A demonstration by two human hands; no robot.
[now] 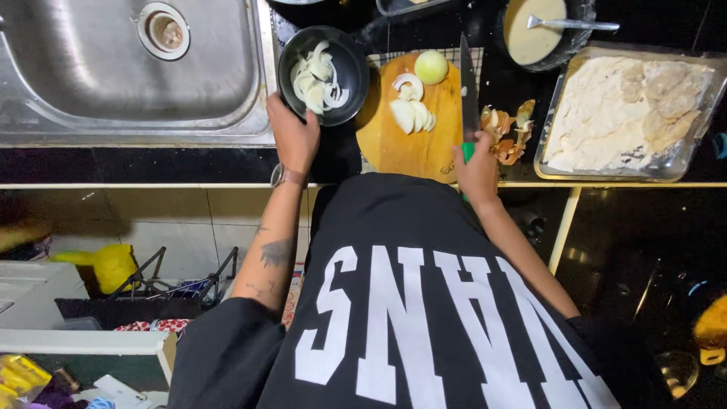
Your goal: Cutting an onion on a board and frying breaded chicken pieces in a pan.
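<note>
Far left, a steel sink (129,76) with its drain (163,30) at about 11 o'clock of the frame; basin dry-looking. Just right of the sink rim sits a dark bowl (324,74) on the black counter, holding loose onion slices (316,77). Left hand (294,138) at the bowl's 7 o'clock, fingers curled up against its near rim, touching it; a watch band at the wrist. Next right, a round wooden cutting board (413,136), touching or nearly touching the bowl at the board's 9 o'clock. On the board: a fan of cut onion pieces (411,106) near centre, and a peeled onion half (431,67) at 12 o'clock. Knife (468,83) lies along the board's 3 o'clock edge, blade pointing away toward 12. Right hand (477,170) closed around the green handle at the board's 4 o'clock. Onion skins (507,132) heaped just right of the blade. Beyond, at 1 o'clock, a bowl of pale batter (534,30) with a spoon. Far right, a glass tray (685,155) of flour with coated pieces.
</note>
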